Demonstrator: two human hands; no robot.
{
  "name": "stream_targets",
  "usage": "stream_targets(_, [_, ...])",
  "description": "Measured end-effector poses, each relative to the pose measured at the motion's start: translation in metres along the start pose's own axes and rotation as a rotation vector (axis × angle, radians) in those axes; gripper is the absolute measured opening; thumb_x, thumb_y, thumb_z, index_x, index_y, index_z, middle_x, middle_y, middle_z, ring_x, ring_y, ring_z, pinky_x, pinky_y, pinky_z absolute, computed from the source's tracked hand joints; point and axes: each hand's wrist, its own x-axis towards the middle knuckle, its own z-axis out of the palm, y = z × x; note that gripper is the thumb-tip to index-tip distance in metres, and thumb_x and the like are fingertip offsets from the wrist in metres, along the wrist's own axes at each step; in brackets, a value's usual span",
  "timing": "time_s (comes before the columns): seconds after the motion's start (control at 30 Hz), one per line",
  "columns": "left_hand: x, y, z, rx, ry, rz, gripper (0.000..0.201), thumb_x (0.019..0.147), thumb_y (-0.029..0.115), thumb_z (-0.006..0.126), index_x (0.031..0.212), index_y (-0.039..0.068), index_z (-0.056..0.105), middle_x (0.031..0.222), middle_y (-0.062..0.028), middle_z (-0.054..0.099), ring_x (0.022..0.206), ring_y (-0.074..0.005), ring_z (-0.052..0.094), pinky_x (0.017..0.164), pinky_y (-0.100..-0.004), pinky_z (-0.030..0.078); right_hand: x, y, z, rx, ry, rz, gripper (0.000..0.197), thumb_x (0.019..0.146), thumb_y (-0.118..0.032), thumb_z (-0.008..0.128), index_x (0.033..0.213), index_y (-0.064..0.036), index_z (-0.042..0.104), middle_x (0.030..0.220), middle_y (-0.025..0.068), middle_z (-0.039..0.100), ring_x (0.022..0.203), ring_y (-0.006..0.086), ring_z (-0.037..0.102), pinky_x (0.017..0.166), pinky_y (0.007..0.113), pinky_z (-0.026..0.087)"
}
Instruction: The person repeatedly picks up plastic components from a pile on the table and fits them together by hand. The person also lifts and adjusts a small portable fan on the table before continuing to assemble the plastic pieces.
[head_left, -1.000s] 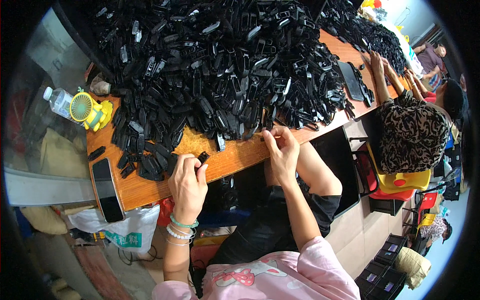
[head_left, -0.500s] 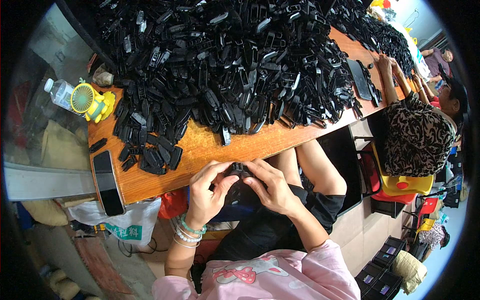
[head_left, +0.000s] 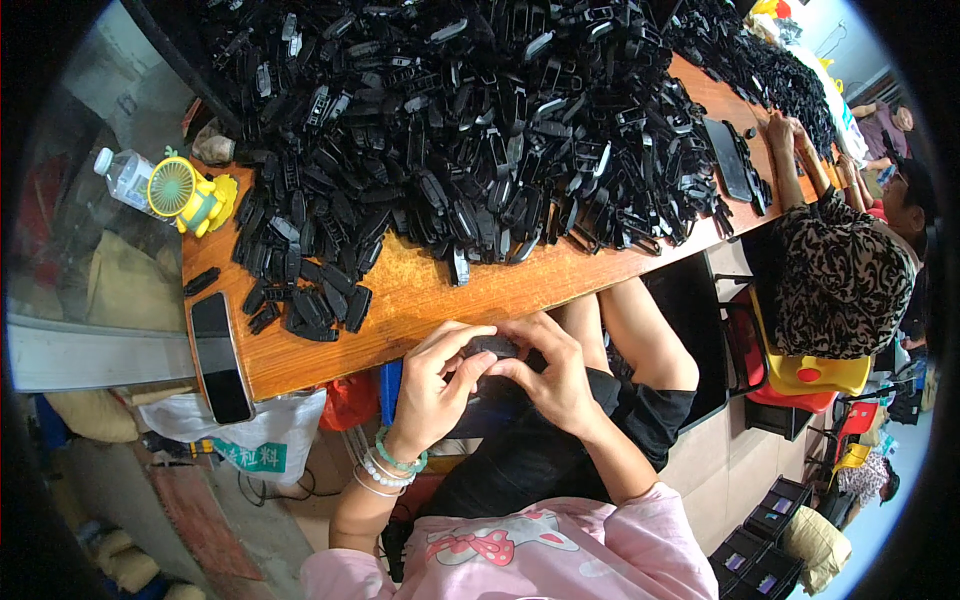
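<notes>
Between both hands, just off the table's near edge, is a small black plastic part with a rounded, dark face turned up. My left hand is closed on its left side, thumb on the near edge and index finger over the far edge. From the right, my right hand pinches the same part with thumb and curled fingers. The fingers hide much of its outline. Across the wooden table spreads a large heap of similar black plastic parts, with a few loose ones nearest my left hand.
A smartphone lies at the table's left edge, below a yellow fan and a plastic bottle. Another dark phone lies at the right. A co-worker in a patterned top sits there. Blue bin under my hands.
My hands have shifted slightly right, and the black part has been turned so a broader rounded face shows. The right fingers have curled more around it.
</notes>
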Motion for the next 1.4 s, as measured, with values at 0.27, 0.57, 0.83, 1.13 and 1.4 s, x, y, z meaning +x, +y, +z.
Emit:
stream_targets(0.27, [0.021, -0.009, -0.024, -0.022, -0.228, 0.090, 0.024, 0.089, 0.015, 0.061, 0.107, -0.001, 0.063, 0.087, -0.0051, 0.060, 0.063, -0.0089, 0.056, 0.056, -0.0219, 0.045, -0.003, -0.003, -0.004, 0.100, 0.039, 0.072, 0.029, 0.071, -0.012, 0.076, 0.089, 0.0025, 0.059, 0.079, 0.0091, 0.059, 0.064, 0.0147, 0.053, 0.059, 0.027, 0.045])
stream_targets(0.57, [0.070, -0.014, -0.017, 0.640, 0.217, 0.005, 0.022, 0.081, 0.019, 0.066, 0.071, 0.001, 0.059, 0.071, -0.0114, 0.061, 0.058, -0.0227, 0.059, 0.054, -0.0354, 0.045, 0.064, 0.022, -0.017, -0.674, 0.222, -0.154, 0.022, 0.076, 0.000, 0.064, 0.097, -0.0040, 0.062, 0.081, 0.0108, 0.052, 0.072, 0.0265, 0.056, 0.061, 0.034, 0.046])
stream_targets(0.83, [0.037, -0.018, -0.029, 0.361, 0.211, -0.085, 0.015, 0.084, 0.005, 0.064, 0.075, 0.000, 0.054, 0.067, -0.0028, 0.056, 0.050, -0.0042, 0.050, 0.045, -0.0197, 0.039, 0.067, 0.015, -0.022, -0.703, 0.050, -0.416, 0.019, 0.069, -0.001, 0.066, 0.087, -0.0054, 0.061, 0.092, 0.0098, 0.054, 0.081, 0.0279, 0.054, 0.069, 0.037, 0.047])
stream_targets(1.13, [0.010, -0.014, -0.006, -0.030, 0.040, 0.006, 0.027, 0.083, 0.006, 0.067, 0.103, -0.009, 0.058, 0.083, -0.0072, 0.059, 0.064, -0.0106, 0.059, 0.055, -0.0223, 0.049, 0.039, -0.007, -0.006, 0.600, 0.130, -0.028, 0.053, 0.081, 0.004, 0.064, 0.129, -0.0019, 0.044, 0.105, 0.0075, 0.052, 0.090, 0.0127, 0.054, 0.077, 0.026, 0.048])
stream_targets(1.4, [0.005, 0.000, -0.009, -0.017, 0.069, 0.020, 0.026, 0.083, 0.009, 0.068, 0.100, -0.009, 0.060, 0.082, -0.0092, 0.060, 0.063, -0.0118, 0.060, 0.054, -0.0229, 0.048, 0.017, -0.007, -0.013, 0.241, -0.108, -0.045, 0.039, 0.087, -0.002, 0.055, 0.126, -0.0013, 0.051, 0.093, 0.0137, 0.059, 0.087, 0.0232, 0.058, 0.080, 0.031, 0.046])
